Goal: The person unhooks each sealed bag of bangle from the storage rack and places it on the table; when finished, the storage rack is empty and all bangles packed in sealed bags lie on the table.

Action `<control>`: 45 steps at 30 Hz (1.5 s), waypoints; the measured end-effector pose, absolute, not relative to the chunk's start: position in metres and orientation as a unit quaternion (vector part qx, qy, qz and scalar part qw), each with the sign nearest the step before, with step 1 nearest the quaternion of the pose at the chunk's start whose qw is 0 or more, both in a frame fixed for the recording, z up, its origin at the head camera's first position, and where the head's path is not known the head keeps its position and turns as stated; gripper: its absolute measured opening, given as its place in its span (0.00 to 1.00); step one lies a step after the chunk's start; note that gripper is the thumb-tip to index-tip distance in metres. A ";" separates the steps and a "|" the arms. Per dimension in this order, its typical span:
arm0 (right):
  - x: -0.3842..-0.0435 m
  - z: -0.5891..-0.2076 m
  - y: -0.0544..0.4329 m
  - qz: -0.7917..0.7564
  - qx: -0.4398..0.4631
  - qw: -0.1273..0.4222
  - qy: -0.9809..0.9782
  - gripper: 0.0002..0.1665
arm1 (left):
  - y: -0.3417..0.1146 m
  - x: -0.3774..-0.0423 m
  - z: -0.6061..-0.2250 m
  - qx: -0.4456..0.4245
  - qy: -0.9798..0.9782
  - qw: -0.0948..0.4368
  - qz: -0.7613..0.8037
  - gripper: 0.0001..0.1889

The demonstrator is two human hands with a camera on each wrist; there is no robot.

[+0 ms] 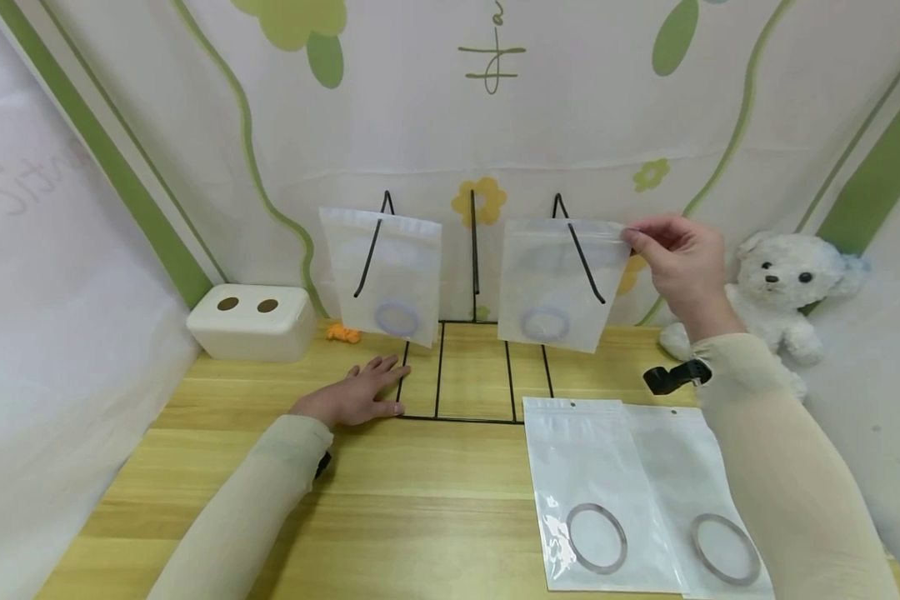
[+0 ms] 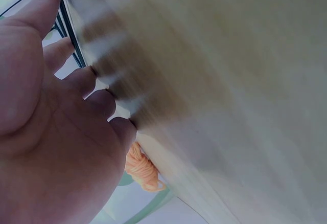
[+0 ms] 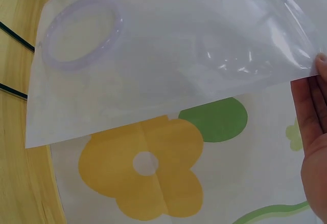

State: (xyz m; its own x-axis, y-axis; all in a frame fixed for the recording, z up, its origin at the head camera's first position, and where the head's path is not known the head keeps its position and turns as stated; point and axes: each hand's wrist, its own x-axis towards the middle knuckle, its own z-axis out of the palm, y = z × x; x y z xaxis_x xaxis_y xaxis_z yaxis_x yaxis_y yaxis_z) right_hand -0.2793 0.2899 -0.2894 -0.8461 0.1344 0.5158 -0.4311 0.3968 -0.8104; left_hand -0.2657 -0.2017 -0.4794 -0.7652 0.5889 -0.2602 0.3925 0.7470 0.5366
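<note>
A black wire rack (image 1: pixel 474 420) stands on the wooden table, with hooks at left, middle and right. My right hand (image 1: pixel 682 258) pinches the upper right corner of a translucent zip bag (image 1: pixel 521 279) hanging on the right hook. Inside that bag lies a pale purple bangle (image 3: pixel 82 32), seen near the bottom in the right wrist view. On the left hook hangs a similar bag (image 1: pixel 390 267) with a bangle in it. My left hand (image 1: pixel 360 392) rests with spread fingers at the left side of the rack's base. The middle hook (image 1: pixel 475 242) carries no bag.
Two more bags (image 1: pixel 592 458) with bangles lie flat at the front right, one overlapping the other. A white box with two holes (image 1: pixel 251 333) and a small orange yarn bundle (image 1: pixel 342 333) sit at the back left. A white plush bear (image 1: pixel 776 292) sits at right.
</note>
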 end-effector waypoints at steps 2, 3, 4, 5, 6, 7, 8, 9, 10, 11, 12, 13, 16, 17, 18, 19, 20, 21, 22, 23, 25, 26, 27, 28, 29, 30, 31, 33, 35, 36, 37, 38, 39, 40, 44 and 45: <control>-0.278 -0.290 0.289 0.539 0.095 0.264 -0.794 0.13 | -0.202 -0.267 -0.483 0.265 0.913 0.209 0.229 0.47; -0.277 -0.290 0.289 0.537 0.094 0.266 -0.795 0.13 | -0.202 -0.268 -0.483 0.265 0.914 0.210 0.227 0.48; -0.276 -0.291 0.289 0.535 0.094 0.267 -0.796 0.13 | -0.202 -0.269 -0.484 0.263 0.914 0.211 0.225 0.48; -0.275 -0.291 0.289 0.533 0.093 0.269 -0.797 0.13 | -0.202 -0.269 -0.485 0.261 0.915 0.212 0.223 0.49; -0.275 -0.292 0.289 0.531 0.093 0.272 -0.797 0.13 | -0.202 -0.270 -0.485 0.261 0.915 0.213 0.223 0.49; -0.274 -0.292 0.290 0.530 0.094 0.274 -0.797 0.13 | -0.202 -0.271 -0.486 0.260 0.915 0.214 0.222 0.50; -0.273 -0.293 0.290 0.532 0.092 0.275 -0.795 0.13 | -0.202 -0.272 -0.487 0.260 0.915 0.214 0.222 0.50; -0.272 -0.294 0.291 0.531 0.094 0.278 -0.795 0.13 | -0.202 -0.273 -0.487 0.260 0.915 0.214 0.222 0.51; -0.271 -0.294 0.291 0.531 0.096 0.281 -0.794 0.13 | -0.202 -0.273 -0.488 0.258 0.916 0.214 0.222 0.50; -0.270 -0.295 0.291 0.532 0.097 0.284 -0.792 0.13 | -0.202 -0.272 -0.488 0.259 0.915 0.213 0.222 0.50; -0.269 -0.295 0.291 0.533 0.098 0.286 -0.790 0.13 | -0.202 -0.271 -0.486 0.260 0.915 0.213 0.223 0.50; -0.268 -0.295 0.291 0.535 0.099 0.289 -0.788 0.12 | -0.201 -0.270 -0.485 0.260 0.915 0.212 0.225 0.50; -0.265 -0.295 0.291 0.543 0.106 0.297 -0.778 0.12 | -0.200 -0.268 -0.482 0.267 0.912 0.208 0.232 0.49; -0.264 -0.295 0.291 0.547 0.109 0.299 -0.774 0.12 | -0.199 -0.265 -0.476 0.268 0.910 0.211 0.235 0.48; -0.263 -0.294 0.291 0.552 0.114 0.301 -0.769 0.12 | -0.197 -0.262 -0.471 0.267 0.909 0.214 0.237 0.47; -0.262 -0.294 0.291 0.556 0.119 0.302 -0.765 0.12 | -0.195 -0.259 -0.465 0.267 0.908 0.217 0.238 0.46; -0.261 -0.294 0.292 0.558 0.124 0.304 -0.762 0.11 | -0.193 -0.256 -0.460 0.266 0.908 0.221 0.236 0.45; -0.259 -0.294 0.292 0.561 0.128 0.304 -0.759 0.11 | -0.190 -0.252 -0.453 0.263 0.909 0.224 0.233 0.44; -0.258 -0.295 0.293 0.559 0.129 0.306 -0.760 0.11 | -0.188 -0.250 -0.448 0.261 0.910 0.227 0.229 0.43; -0.257 -0.295 0.293 0.554 0.129 0.307 -0.763 0.11 | -0.186 -0.247 -0.442 0.257 0.911 0.230 0.225 0.42; -0.254 -0.295 0.295 0.542 0.125 0.308 -0.772 0.11 | -0.185 -0.246 -0.440 0.255 0.914 0.230 0.218 0.41; -0.252 -0.295 0.295 0.534 0.120 0.309 -0.778 0.11 | -0.184 -0.246 -0.440 0.254 0.915 0.229 0.215 0.41; -0.251 -0.295 0.295 0.528 0.118 0.311 -0.781 0.11 | -0.184 -0.247 -0.440 0.254 0.915 0.228 0.215 0.41; -0.250 -0.295 0.296 0.523 0.117 0.313 -0.784 0.11 | -0.184 -0.247 -0.440 0.255 0.915 0.228 0.215 0.41; -0.248 -0.295 0.296 0.520 0.120 0.315 -0.785 0.11 | -0.183 -0.247 -0.440 0.255 0.914 0.229 0.216 0.41; -0.247 -0.295 0.296 0.519 0.124 0.318 -0.784 0.11 | -0.183 -0.247 -0.439 0.255 0.914 0.230 0.217 0.41; -0.246 -0.294 0.296 0.519 0.129 0.321 -0.781 0.10 | -0.183 -0.248 -0.439 0.256 0.914 0.231 0.217 0.41; -0.243 -0.294 0.297 0.527 0.138 0.325 -0.773 0.09 | -0.182 -0.248 -0.438 0.256 0.913 0.231 0.217 0.41; -0.240 -0.295 0.297 0.528 0.145 0.329 -0.769 0.07 | -0.182 -0.248 -0.438 0.256 0.913 0.232 0.218 0.41; -0.239 -0.295 0.297 0.531 0.148 0.330 -0.766 0.06 | -0.182 -0.248 -0.439 0.256 0.913 0.232 0.217 0.41; -0.237 -0.295 0.297 0.530 0.149 0.332 -0.766 0.05 | -0.182 -0.249 -0.440 0.256 0.914 0.232 0.215 0.41; -0.236 -0.295 0.298 0.534 0.150 0.332 -0.763 0.05 | -0.182 -0.249 -0.440 0.256 0.914 0.231 0.215 0.41; -0.234 -0.296 0.298 0.529 0.152 0.335 -0.765 0.04 | -0.182 -0.249 -0.441 0.256 0.914 0.231 0.215 0.41; -0.233 -0.296 0.298 0.530 0.155 0.337 -0.763 0.04 | -0.182 -0.249 -0.441 0.256 0.914 0.231 0.213 0.41; -0.228 -0.297 0.299 0.538 0.169 0.343 -0.752 0.05 | -0.181 -0.249 -0.440 0.257 0.915 0.229 0.211 0.41; -0.227 -0.298 0.299 0.539 0.173 0.345 -0.749 0.06 | -0.181 -0.249 -0.440 0.258 0.915 0.229 0.211 0.41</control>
State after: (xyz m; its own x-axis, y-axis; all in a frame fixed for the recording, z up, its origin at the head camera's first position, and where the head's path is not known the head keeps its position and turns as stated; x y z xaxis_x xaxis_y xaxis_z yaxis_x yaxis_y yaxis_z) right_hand -0.2268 0.2993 -0.2975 -0.7030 0.1129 0.7021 -0.6300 0.3592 -0.6886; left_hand -0.2486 -0.1814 -0.4400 -0.7622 0.5681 -0.3104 0.3748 0.7782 0.5039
